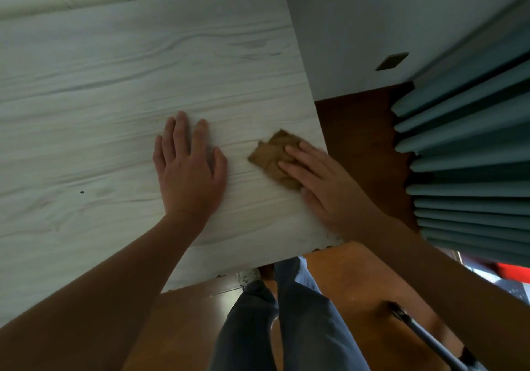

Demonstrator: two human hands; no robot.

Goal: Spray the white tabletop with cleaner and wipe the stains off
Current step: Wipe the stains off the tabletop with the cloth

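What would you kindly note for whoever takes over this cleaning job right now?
Left hand: flat on the tabletop, holding nothing.
Right hand: straight fingers press the cloth onto the tabletop near its right edge.
Sprayer: not in view, so I cannot tell whether spraying is done.
Left to do: a dark speck shows on the tabletop's left part, apart from the cloth; it likely needs wiping.

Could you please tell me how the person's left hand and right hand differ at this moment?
The left hand lies on bare tabletop; the right hand presses a brown cloth. The left sits further in; the right is near the table's edge. Both are flat with straight fingers.
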